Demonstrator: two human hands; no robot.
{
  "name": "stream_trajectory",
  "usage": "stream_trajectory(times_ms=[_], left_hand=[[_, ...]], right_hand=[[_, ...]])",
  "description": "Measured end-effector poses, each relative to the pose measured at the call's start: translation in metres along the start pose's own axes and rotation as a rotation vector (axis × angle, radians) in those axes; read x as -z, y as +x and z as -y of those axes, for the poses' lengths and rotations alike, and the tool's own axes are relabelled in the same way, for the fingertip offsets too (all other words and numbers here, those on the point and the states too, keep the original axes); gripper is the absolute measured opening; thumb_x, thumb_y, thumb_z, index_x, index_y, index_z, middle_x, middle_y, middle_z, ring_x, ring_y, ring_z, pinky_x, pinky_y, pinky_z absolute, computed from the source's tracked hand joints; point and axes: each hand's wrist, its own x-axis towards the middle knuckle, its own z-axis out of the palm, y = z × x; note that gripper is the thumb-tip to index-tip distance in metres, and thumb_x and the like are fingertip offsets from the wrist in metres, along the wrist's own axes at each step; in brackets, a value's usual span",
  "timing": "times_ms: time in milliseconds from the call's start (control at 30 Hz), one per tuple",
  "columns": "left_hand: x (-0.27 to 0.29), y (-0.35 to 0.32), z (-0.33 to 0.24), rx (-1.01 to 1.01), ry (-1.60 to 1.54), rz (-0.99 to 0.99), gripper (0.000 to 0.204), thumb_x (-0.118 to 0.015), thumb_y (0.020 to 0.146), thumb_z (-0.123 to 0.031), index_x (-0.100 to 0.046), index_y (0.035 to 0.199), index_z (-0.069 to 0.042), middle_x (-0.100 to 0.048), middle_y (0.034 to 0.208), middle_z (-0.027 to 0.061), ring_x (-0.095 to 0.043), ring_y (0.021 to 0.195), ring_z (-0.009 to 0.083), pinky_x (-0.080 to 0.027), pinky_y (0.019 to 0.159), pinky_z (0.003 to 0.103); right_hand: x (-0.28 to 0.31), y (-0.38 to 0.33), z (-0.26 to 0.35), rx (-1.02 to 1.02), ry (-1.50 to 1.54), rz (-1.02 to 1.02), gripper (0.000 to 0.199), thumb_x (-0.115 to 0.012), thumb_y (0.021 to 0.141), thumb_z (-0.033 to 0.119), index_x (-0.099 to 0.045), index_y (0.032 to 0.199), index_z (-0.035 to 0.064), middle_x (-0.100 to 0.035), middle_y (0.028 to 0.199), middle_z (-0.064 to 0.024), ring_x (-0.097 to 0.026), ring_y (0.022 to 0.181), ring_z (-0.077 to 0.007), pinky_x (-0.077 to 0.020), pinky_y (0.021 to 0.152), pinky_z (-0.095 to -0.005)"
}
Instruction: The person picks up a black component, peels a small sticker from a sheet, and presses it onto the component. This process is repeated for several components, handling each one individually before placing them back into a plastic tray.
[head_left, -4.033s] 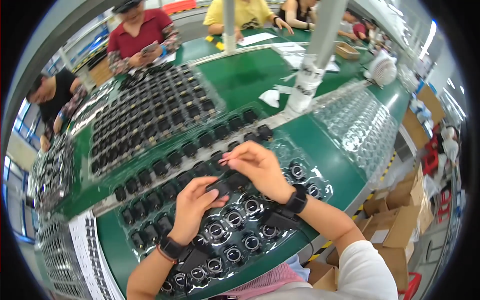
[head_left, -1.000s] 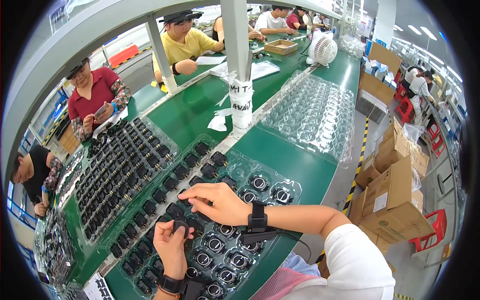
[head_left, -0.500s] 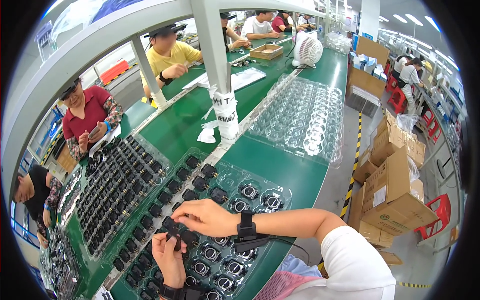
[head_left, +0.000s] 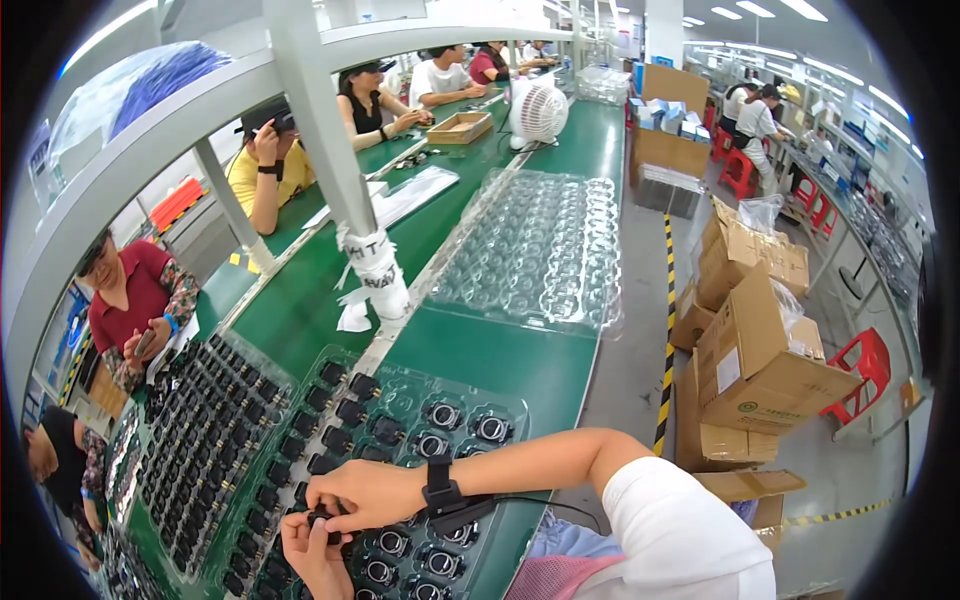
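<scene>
Over the near bench, my left hand [head_left: 312, 552] has its fingers closed round a small black part [head_left: 332, 536], mostly hidden by the fingers. My right hand [head_left: 372, 494] reaches across from the right and pinches at the same part from above, its fingertips touching those of the left. Beneath both hands lies a clear plastic tray [head_left: 478, 386]. Some of its pockets hold black square housings [head_left: 386, 430], while others hold black parts with a silver ring [head_left: 445, 415]. A black band with a cable sits on my right wrist.
Another clear tray [head_left: 215, 440] of black housings lies to the left, and stacked clear trays [head_left: 540, 250] lie farther back. A grey post [head_left: 325, 130] rises from the bench near a white fan [head_left: 538, 112]. Cardboard boxes [head_left: 765, 350] stand on the right. Several people sit across the bench.
The view has turned rightward, so the scene sits farther left. My right fingers have come down onto the part in my left hand. A person in yellow has raised a hand to the head.
</scene>
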Motion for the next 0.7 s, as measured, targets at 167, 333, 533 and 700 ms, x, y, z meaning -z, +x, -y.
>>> stream_trajectory(times_ms=[167,333,533,700], left_hand=[[-0.011,-0.007,-0.006,-0.010,-0.016,-0.030,0.012,-0.050,0.094,-0.016,-0.048,0.101,-0.006,-0.057,0.095,0.0049,-0.059,0.068,0.0131,-0.045,0.053,0.021],[-0.002,0.003,-0.010,-0.055,0.094,0.088,0.012,-0.051,0.092,-0.014,-0.050,0.101,-0.005,-0.056,0.099,0.0073,-0.053,0.061,0.0127,-0.039,0.052,0.024],[-0.004,-0.001,-0.023,-0.085,0.107,0.152,0.009,-0.053,0.087,-0.007,-0.049,0.095,-0.004,-0.057,0.097,0.0090,-0.056,0.061,0.0139,-0.042,0.052,0.024],[-0.011,-0.013,-0.051,-0.152,0.291,0.279,0.005,-0.053,0.087,-0.005,-0.050,0.090,-0.002,-0.057,0.096,0.0106,-0.058,0.062,0.0147,-0.045,0.053,0.024]], right_hand=[[0.024,0.006,0.007,0.153,-0.062,-0.232,0.024,-0.062,0.076,0.007,-0.061,0.099,0.0053,-0.058,0.076,-0.0082,-0.056,0.055,-0.0185,-0.0450,0.053,-0.0310],[0.089,0.011,-0.002,0.143,-0.613,-0.470,0.024,-0.058,0.076,0.008,-0.066,0.099,0.0063,-0.062,0.080,-0.0140,-0.061,0.075,-0.0296,-0.0492,0.068,-0.0388],[0.137,-0.005,-0.042,-0.431,-0.874,-0.575,0.013,-0.066,0.069,0.005,-0.064,0.081,0.0028,-0.065,0.071,-0.0139,-0.064,0.071,-0.0316,-0.0508,0.067,-0.0388],[0.132,-0.003,-0.050,-0.385,-0.767,-0.388,0.005,-0.061,0.066,0.005,-0.065,0.070,0.0052,-0.064,0.074,-0.0173,-0.063,0.073,-0.0364,-0.0507,0.068,-0.0431]])
